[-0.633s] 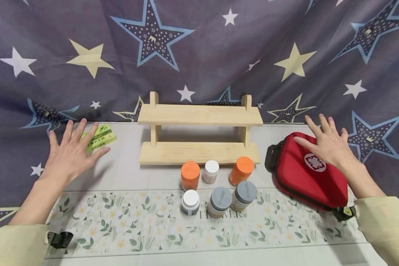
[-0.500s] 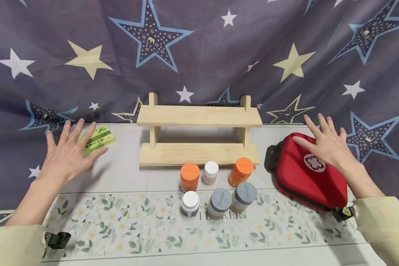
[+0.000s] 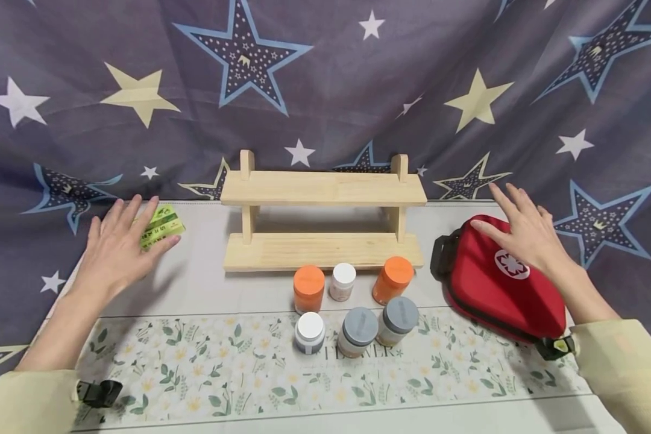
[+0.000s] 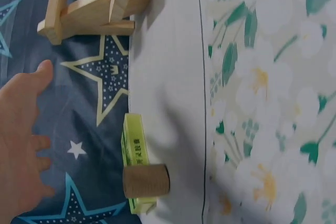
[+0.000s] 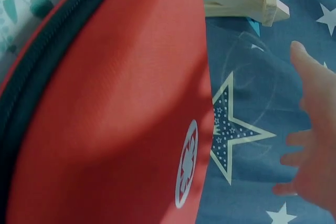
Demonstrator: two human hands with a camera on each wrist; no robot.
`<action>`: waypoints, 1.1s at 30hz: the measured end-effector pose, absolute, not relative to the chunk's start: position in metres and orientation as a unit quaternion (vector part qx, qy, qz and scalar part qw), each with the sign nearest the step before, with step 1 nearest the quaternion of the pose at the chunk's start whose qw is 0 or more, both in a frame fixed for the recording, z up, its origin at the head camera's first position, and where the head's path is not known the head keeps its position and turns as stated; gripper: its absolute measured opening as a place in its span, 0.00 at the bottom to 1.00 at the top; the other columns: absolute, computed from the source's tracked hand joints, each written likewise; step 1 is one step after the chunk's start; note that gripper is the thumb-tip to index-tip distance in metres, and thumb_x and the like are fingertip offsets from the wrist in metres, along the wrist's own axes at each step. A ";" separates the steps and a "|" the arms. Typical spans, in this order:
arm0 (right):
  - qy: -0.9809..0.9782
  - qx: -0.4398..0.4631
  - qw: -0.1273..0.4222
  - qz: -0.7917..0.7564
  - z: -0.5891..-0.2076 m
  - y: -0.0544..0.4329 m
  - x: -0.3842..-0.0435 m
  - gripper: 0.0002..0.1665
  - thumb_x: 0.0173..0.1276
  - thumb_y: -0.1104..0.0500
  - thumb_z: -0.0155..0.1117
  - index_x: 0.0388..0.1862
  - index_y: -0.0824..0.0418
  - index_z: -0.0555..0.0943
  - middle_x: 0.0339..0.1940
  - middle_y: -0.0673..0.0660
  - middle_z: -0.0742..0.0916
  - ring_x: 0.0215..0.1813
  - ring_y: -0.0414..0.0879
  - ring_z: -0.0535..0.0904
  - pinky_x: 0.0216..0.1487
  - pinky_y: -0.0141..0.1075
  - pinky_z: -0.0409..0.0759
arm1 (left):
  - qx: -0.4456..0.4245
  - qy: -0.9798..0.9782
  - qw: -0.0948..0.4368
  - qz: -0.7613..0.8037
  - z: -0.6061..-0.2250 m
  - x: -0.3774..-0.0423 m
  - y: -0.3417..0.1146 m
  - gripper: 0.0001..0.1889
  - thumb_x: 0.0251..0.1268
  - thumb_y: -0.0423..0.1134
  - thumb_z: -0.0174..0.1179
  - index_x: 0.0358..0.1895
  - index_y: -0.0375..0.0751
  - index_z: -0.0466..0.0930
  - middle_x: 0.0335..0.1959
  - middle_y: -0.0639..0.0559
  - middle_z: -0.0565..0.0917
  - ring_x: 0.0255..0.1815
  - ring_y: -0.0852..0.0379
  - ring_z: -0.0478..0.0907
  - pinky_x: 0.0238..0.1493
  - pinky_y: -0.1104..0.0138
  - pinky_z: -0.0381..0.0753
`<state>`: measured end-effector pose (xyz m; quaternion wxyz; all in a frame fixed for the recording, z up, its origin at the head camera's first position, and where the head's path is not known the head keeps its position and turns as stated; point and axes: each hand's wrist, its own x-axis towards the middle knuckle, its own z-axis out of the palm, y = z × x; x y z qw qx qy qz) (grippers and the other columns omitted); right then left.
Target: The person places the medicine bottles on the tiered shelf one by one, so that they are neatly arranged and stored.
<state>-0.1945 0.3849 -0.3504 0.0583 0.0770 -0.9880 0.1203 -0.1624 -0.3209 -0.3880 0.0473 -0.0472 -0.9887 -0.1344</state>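
My left hand [image 3: 120,247], fingers spread and holding nothing, hovers by a green box [image 3: 164,228] at the table's left. In the left wrist view a brown cylinder [image 4: 147,181] with a ribbed side lies against that green box; the hand hides it in the head view. Over at the right, my right hand [image 3: 528,232] is held above a red zip case [image 3: 507,289] with a white emblem, its fingers extended. Several capped bottles stand mid-table: two orange jars [image 3: 308,289] [image 3: 393,280], two grey-lidded jars [image 3: 358,331] [image 3: 398,320] and two white-capped bottles [image 3: 343,281] [image 3: 310,333].
Behind the bottles stands a two-tier wooden rack [image 3: 323,250], both shelves bare. A star-printed curtain [image 3: 325,78] hangs along the table's back edge. A floral strip [image 3: 228,367] runs across the white tabletop's front.
The head view has shifted slightly, and the scene sits a little further left. My right hand's fingers have tilted slightly leftward; the left hand's fingers have drawn a little closer together. The bottles have stayed put.
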 end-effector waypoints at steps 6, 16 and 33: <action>-0.974 0.093 0.082 0.192 -0.353 0.371 -0.192 0.50 0.71 0.39 0.65 0.86 0.43 0.54 0.83 0.67 0.62 0.78 0.72 0.61 0.68 0.80 0.57 | -0.048 -0.973 0.066 -0.215 -0.391 -0.160 -0.310 0.45 0.75 0.65 0.51 0.86 0.56 0.40 0.85 0.32 0.49 0.83 0.25 0.45 0.78 0.26 0.41; -0.919 0.162 0.057 0.355 -0.362 0.337 -0.184 0.42 0.69 0.59 0.73 0.79 0.46 0.68 0.71 0.56 0.78 0.63 0.33 0.75 0.58 0.11 0.70 | -0.040 -0.933 0.001 -0.357 -0.399 -0.159 -0.276 0.41 0.78 0.61 0.50 0.85 0.65 0.38 0.83 0.33 0.56 0.79 0.23 0.55 0.71 0.24 0.54; -0.833 0.249 -0.136 0.476 -0.386 0.292 -0.178 0.43 0.66 0.66 0.73 0.78 0.60 0.68 0.70 0.68 0.79 0.69 0.59 0.79 0.65 0.43 0.85 | -0.066 -0.856 -0.142 -0.492 -0.430 -0.166 -0.244 0.46 0.77 0.54 0.56 0.86 0.52 0.36 0.83 0.34 0.56 0.82 0.31 0.57 0.80 0.34 0.57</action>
